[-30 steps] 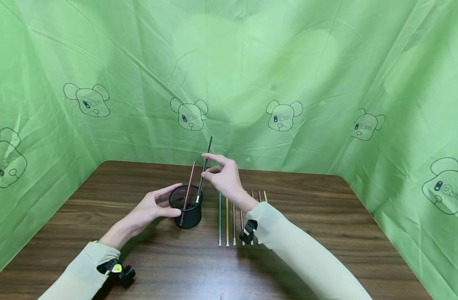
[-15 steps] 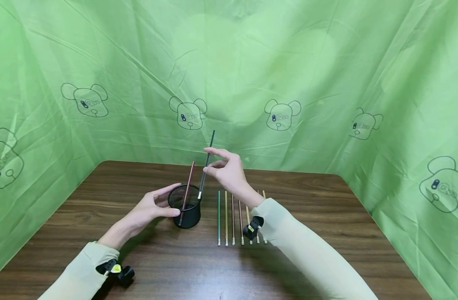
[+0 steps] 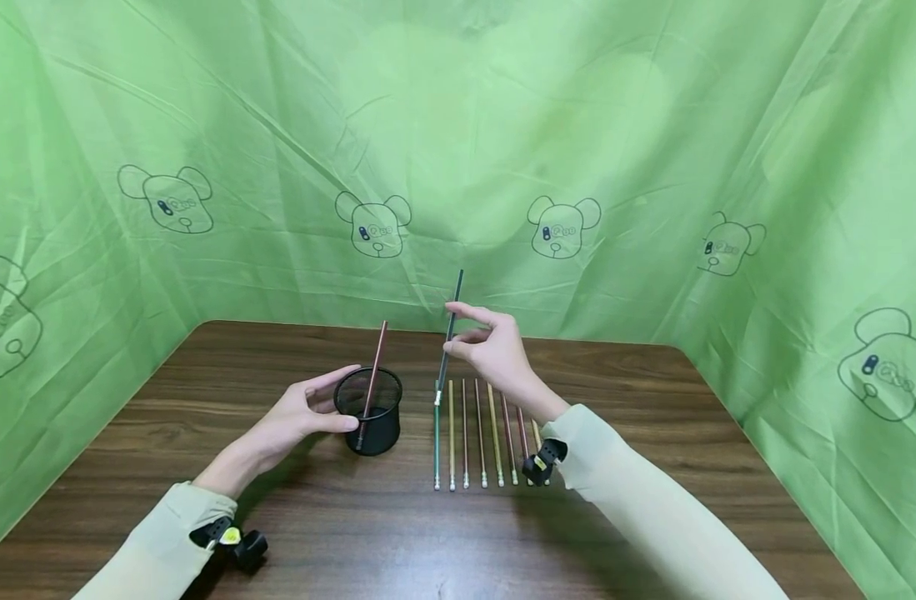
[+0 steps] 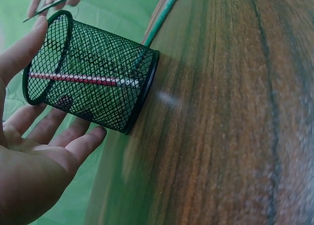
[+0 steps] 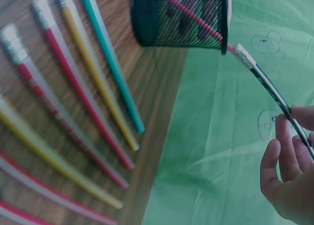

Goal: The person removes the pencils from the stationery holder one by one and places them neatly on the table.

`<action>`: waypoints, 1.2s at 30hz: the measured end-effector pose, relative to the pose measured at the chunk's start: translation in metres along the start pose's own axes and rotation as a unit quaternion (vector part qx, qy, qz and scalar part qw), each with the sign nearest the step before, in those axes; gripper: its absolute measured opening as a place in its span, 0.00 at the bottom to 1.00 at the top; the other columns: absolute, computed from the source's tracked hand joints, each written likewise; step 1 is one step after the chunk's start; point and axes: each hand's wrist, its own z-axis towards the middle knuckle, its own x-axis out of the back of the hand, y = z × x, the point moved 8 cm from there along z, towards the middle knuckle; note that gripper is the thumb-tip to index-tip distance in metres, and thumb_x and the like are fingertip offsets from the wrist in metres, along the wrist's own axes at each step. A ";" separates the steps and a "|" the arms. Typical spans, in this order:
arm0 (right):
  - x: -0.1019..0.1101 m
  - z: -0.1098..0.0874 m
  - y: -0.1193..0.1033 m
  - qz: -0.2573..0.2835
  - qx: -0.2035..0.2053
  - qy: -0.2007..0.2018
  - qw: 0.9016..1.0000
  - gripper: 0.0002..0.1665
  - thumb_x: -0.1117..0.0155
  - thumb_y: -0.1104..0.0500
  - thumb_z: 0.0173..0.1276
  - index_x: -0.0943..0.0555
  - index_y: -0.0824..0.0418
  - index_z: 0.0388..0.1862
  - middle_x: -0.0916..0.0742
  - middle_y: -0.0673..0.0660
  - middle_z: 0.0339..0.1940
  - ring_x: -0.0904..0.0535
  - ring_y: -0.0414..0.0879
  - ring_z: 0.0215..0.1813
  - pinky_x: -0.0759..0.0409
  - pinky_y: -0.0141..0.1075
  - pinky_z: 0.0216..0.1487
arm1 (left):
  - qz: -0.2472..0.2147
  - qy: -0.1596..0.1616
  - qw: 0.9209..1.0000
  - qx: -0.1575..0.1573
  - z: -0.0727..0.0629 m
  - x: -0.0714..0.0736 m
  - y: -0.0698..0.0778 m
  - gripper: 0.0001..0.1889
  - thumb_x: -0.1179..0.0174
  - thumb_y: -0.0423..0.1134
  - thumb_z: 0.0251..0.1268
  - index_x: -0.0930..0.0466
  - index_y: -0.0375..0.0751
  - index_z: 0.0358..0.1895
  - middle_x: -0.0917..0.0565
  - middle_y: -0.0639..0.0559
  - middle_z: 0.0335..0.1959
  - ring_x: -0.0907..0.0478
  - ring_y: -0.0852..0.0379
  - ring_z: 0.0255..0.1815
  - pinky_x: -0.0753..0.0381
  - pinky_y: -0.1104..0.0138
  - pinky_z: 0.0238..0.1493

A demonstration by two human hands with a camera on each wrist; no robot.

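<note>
A black mesh pencil cup (image 3: 375, 435) stands upright on the table, with my left hand (image 3: 296, 419) around its left side, thumb near the rim and fingers behind. Inside leans one red pencil (image 3: 377, 354), its eraser end down, as the left wrist view shows. My right hand (image 3: 497, 348) pinches a black pencil (image 5: 267, 85) between thumb and fingers, tilted, eraser end down. That pencil is to the right of the cup, above the far end of a green pencil (image 3: 437, 450) lying on the table.
To the right of the cup lies a row of several pencils, among them a yellow pencil (image 3: 452, 433) and a red pencil (image 5: 73, 83), erasers toward me. My right wrist covers part of the row. A green curtain (image 3: 465, 150) hangs behind the wooden table (image 3: 315, 533).
My right hand has carried the black pencil out of the cup, up and then right, over the row. The left hand stays at the cup, and the red pencil remains inside.
</note>
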 end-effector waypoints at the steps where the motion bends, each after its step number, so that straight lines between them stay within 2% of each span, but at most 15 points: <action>1: 0.003 -0.001 0.003 -0.002 -0.004 0.000 1.000 0.34 0.25 0.71 0.64 0.14 0.48 0.67 0.15 0.57 0.64 0.10 0.49 0.45 0.22 0.34 0.33 | 0.001 0.000 1.000 0.001 0.000 0.000 0.000 0.45 0.26 0.31 0.64 0.37 0.43 0.83 0.29 0.35 0.75 0.33 0.34 0.75 0.25 0.69 0.62; 10: 0.027 -0.017 0.027 -0.027 -0.036 0.005 0.999 0.34 0.25 0.70 0.63 0.15 0.47 0.67 0.15 0.57 0.65 0.10 0.51 0.42 0.29 0.34 0.19 | 0.004 -0.002 1.000 0.005 0.002 0.001 0.003 0.44 0.26 0.32 0.64 0.37 0.44 0.83 0.31 0.32 0.76 0.32 0.34 0.75 0.25 0.69 0.62; 13: 0.034 -0.021 0.034 -0.038 -0.046 0.006 0.998 0.35 0.25 0.70 0.63 0.15 0.48 0.68 0.15 0.56 0.65 0.10 0.49 0.41 0.29 0.33 0.19 | 0.004 -0.003 1.000 0.005 0.001 0.001 0.003 0.44 0.26 0.32 0.65 0.37 0.44 0.83 0.31 0.32 0.76 0.32 0.35 0.75 0.25 0.69 0.62; 14: 0.037 -0.022 0.036 -0.043 -0.051 0.005 0.998 0.35 0.24 0.69 0.62 0.15 0.48 0.68 0.15 0.56 0.64 0.11 0.48 0.37 0.29 0.33 0.19 | 0.005 -0.003 1.000 0.005 0.001 0.001 0.003 0.44 0.26 0.32 0.65 0.37 0.44 0.83 0.30 0.33 0.76 0.32 0.35 0.75 0.25 0.69 0.62; 19: 0.050 -0.027 0.047 -0.060 -0.065 0.003 0.996 0.36 0.24 0.70 0.61 0.15 0.50 0.67 0.14 0.59 0.63 0.11 0.50 0.33 0.28 0.33 0.18 | 0.006 -0.003 1.000 0.003 0.002 0.001 0.003 0.44 0.26 0.32 0.65 0.37 0.44 0.83 0.28 0.36 0.75 0.32 0.34 0.75 0.25 0.69 0.62; 21: 0.055 -0.029 0.052 -0.065 -0.067 0.000 0.996 0.36 0.24 0.71 0.60 0.15 0.52 0.67 0.14 0.60 0.62 0.10 0.51 0.36 0.24 0.34 0.22 | 0.007 -0.003 1.000 0.004 0.002 0.001 0.003 0.44 0.26 0.32 0.65 0.37 0.44 0.83 0.28 0.36 0.75 0.33 0.34 0.75 0.26 0.69 0.62; 24: 0.064 -0.034 0.060 -0.072 -0.074 -0.009 0.995 0.36 0.23 0.72 0.59 0.15 0.55 0.68 0.14 0.63 0.62 0.09 0.50 0.40 0.16 0.36 0.33 | 0.007 -0.002 1.000 0.005 0.002 0.001 0.002 0.44 0.26 0.32 0.65 0.37 0.44 0.83 0.29 0.35 0.76 0.33 0.34 0.75 0.26 0.70 0.62; 27: 0.074 -0.039 0.068 -0.074 -0.087 -0.017 0.993 0.36 0.23 0.72 0.59 0.16 0.58 0.69 0.15 0.67 0.63 0.09 0.52 0.42 0.13 0.39 0.43 | 0.005 -0.002 1.000 0.004 0.001 0.001 0.003 0.44 0.26 0.32 0.65 0.37 0.44 0.83 0.29 0.34 0.76 0.33 0.34 0.75 0.26 0.70 0.62; 31: 0.086 -0.048 0.077 -0.083 -0.104 -0.025 0.991 0.37 0.23 0.72 0.59 0.18 0.61 0.70 0.16 0.69 0.65 0.09 0.53 0.43 0.14 0.42 0.51 | 0.006 -0.004 1.000 0.004 0.001 0.001 0.003 0.44 0.26 0.32 0.65 0.37 0.44 0.83 0.28 0.35 0.75 0.33 0.34 0.75 0.26 0.69 0.63; 36: 0.099 -0.058 0.084 -0.102 -0.121 -0.036 0.987 0.37 0.24 0.74 0.59 0.18 0.64 0.69 0.16 0.66 0.66 0.09 0.52 0.44 0.17 0.43 0.59 | 0.006 -0.003 1.000 0.004 0.001 0.001 0.003 0.44 0.26 0.32 0.65 0.37 0.44 0.83 0.29 0.35 0.76 0.33 0.35 0.75 0.26 0.70 0.62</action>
